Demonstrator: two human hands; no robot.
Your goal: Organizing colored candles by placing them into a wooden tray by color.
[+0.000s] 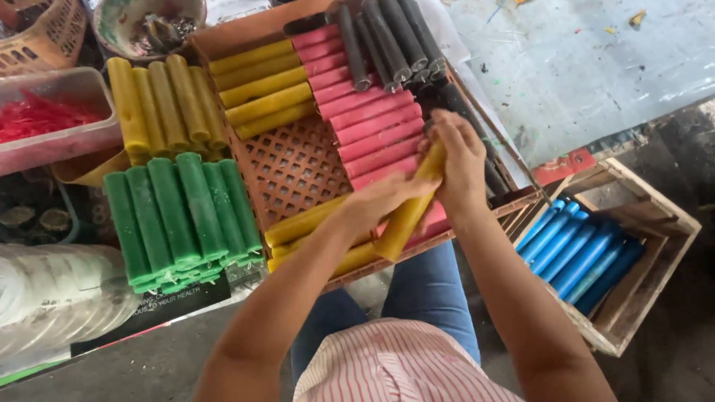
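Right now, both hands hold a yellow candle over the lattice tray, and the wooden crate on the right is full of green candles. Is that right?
Not quite. The head view shows the wooden crate holds blue candles, not green; the green candles lie left of the lattice tray. The rest stands: the left hand and right hand hold a yellow candle over that tray.

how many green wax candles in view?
6 green wax candles, side by side in one row left of the orange perforated tray, below the yellow ones. A lower layer shows beneath, so more may be hidden.

Head camera looks steeply down, close over the lap
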